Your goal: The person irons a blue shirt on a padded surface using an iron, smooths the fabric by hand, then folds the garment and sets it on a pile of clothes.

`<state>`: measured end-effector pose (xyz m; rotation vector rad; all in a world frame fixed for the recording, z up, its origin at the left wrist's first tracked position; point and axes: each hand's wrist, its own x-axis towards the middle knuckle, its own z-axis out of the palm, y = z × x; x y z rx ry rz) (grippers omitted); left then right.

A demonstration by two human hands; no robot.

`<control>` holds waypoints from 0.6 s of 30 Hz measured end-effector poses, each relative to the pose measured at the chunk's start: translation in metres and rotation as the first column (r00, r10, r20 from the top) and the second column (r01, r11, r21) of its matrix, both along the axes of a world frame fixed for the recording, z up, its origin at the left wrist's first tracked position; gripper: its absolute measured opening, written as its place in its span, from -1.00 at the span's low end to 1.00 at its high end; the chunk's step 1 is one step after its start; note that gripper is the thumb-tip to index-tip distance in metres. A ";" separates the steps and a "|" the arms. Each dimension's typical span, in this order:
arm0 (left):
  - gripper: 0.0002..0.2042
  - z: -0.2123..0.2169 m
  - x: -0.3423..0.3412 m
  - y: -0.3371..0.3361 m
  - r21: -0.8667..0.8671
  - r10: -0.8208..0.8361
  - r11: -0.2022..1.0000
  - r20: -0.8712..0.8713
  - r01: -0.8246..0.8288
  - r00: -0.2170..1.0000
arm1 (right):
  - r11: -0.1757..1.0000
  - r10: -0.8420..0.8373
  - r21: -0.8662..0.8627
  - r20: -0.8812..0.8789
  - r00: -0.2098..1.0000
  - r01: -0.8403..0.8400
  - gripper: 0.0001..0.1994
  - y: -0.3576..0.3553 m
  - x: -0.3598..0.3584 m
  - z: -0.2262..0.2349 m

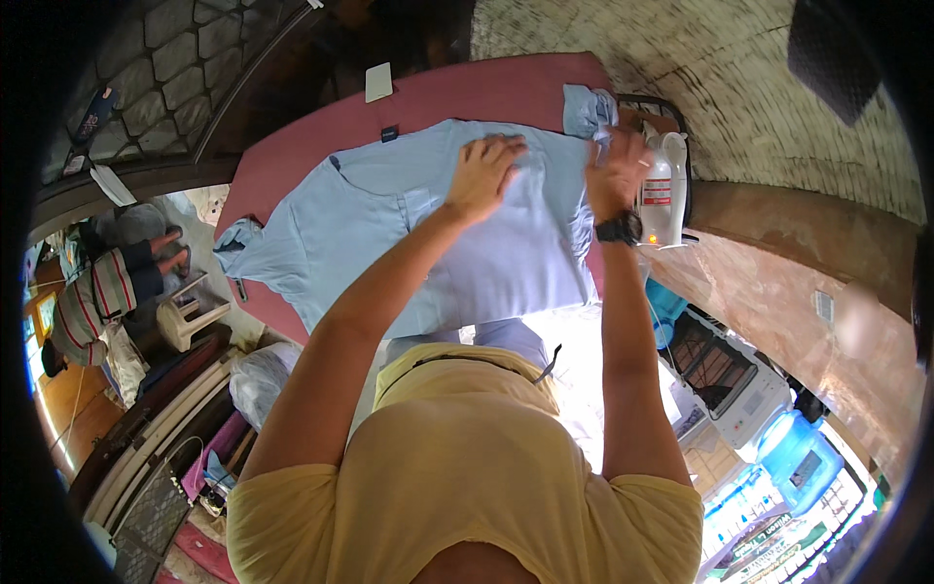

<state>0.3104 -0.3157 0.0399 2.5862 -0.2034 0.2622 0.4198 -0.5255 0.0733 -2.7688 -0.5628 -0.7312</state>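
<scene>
Two hands are over a light-blue shirt (341,243), which lies spread on a red padded board (525,83).
The left hand (488,177) is palm down on the cloth, fingers loosely spread; the right hand (619,173), blurred, is near the bunched sleeve (587,110), and I cannot tell whether it pinches. To smooth well, the left should probably press lightly, while the right straightens the folds, avoiding the white bottle (657,190).

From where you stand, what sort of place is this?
Probably a home or small laundry workspace: a light-blue shirt lies spread on a maroon ironing board, with a large blue water bottle off to the right.
</scene>
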 end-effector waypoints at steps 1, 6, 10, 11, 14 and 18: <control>-0.51 -0.003 0.012 0.004 -0.059 -0.033 0.998 -0.046 0.030 0.998 | 0.973 -0.231 -0.021 -0.007 0.973 0.231 -0.63 -0.017 -0.001 0.022; -0.57 0.012 0.049 0.021 0.017 0.112 0.993 0.072 -0.113 0.991 | 0.966 -0.260 -0.037 -0.116 0.959 0.258 -0.55 -0.046 -0.031 0.058; -0.63 0.021 0.076 0.031 0.056 0.066 0.997 -0.254 -0.053 0.965 | 0.974 -0.227 -0.086 -0.341 0.912 0.210 -0.44 -0.041 -0.099 0.020; -0.70 0.020 0.078 0.032 0.001 0.039 0.999 -0.278 -0.040 0.960 | 0.973 -0.230 -0.084 -0.375 0.898 0.214 -0.40 -0.047 -0.118 0.007; -0.74 0.014 0.081 0.032 0.112 -0.031 0.993 -0.136 0.046 0.990 | 0.955 -0.275 -0.045 -0.514 0.813 0.294 -0.42 -0.056 -0.164 -0.015; -0.74 0.032 0.092 0.029 -0.076 -0.016 0.997 -0.441 -0.020 0.897 | 0.951 -0.024 0.239 -0.579 0.815 0.197 -0.44 -0.071 -0.164 -0.041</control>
